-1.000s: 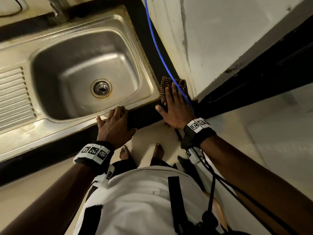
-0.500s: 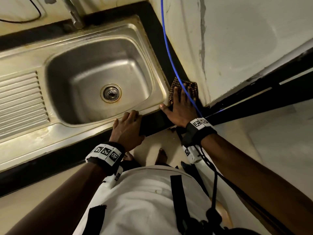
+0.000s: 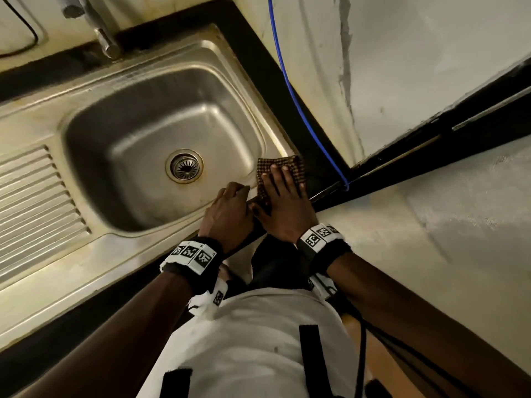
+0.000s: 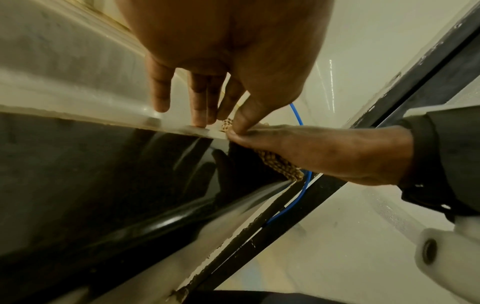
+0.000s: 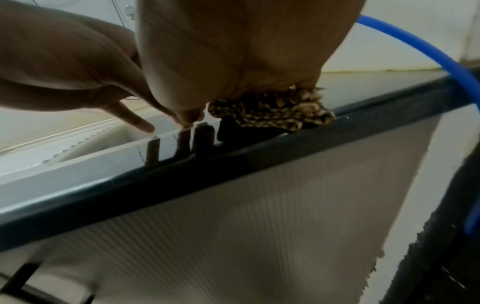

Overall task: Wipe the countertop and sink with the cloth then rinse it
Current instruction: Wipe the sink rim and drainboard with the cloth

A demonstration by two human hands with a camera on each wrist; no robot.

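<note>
Shifted since the earlier frames: cloth point(image 3: 283, 175), formerly on the dark counter strip at the wall corner, now lies across the sink point(image 3: 86, 254) rim's near right corner; right hand point(image 3: 283, 202) has travelled with it toward the left hand point(image 3: 227, 208), and the two now nearly touch. Cloth: small, checked brown weave, soft and limp, bunched at its near edge in the right wrist view; judged light, probably easy to slide on steel. Best controlled by flat palm pressure for wiping, or gathered at a bunched edge for lifting. Grip, right: fingers spread straight, pressing the cloth flat, no pinch. Grip, left: fingers loosely extended, tips resting on the sink's front rim, holding nothing. Surroundings: black countertop point(image 3: 313, 145) strip beside the rim, faucet point(image 3: 106, 44) behind the basin, blue cable point(image 3: 290, 81) down the wall.
</note>
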